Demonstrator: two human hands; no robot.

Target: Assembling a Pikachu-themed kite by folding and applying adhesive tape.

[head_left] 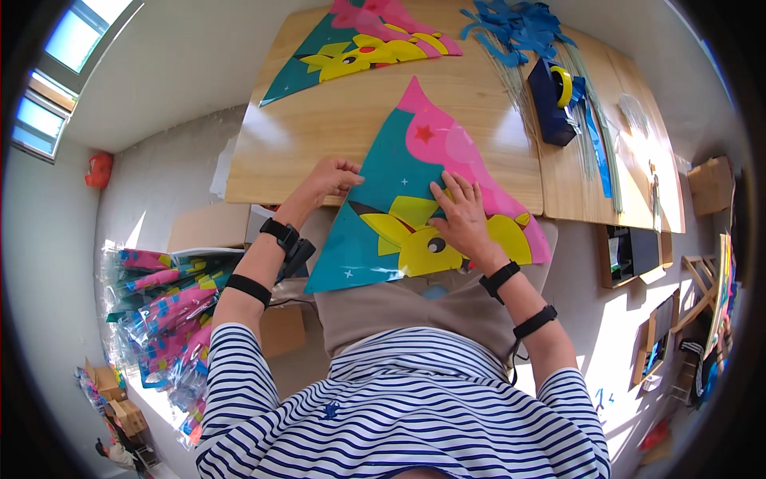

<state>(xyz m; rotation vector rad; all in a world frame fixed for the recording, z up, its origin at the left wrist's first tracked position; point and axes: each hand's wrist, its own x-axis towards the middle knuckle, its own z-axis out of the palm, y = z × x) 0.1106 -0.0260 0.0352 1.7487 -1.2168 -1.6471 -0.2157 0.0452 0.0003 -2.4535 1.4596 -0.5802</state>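
Note:
A triangular printed sheet [383, 176] in teal, pink and yellow, with a cartoon figure on it, lies over the table's near edge and my lap. Its tip points away from me. At its left edge my left hand [329, 182] is closed, fingers curled, with thumb and fingertips pinching the edge. My right hand [463, 214] rests palm down on the sheet over the yellow figure, its fingers apart. Farther back on the table lies a second sheet [319, 68] of the same print, partly cut off by the picture's upper edge.
The wooden table [279, 152] holds a dark blue tape dispenser [550, 104] with a yellow roll, blue ribbon strips [519, 32] and thin rods [594, 104] at right. Wrapped colourful bundles [171, 311] are piled at lower left. An open box [630, 255] stands below the table's right side.

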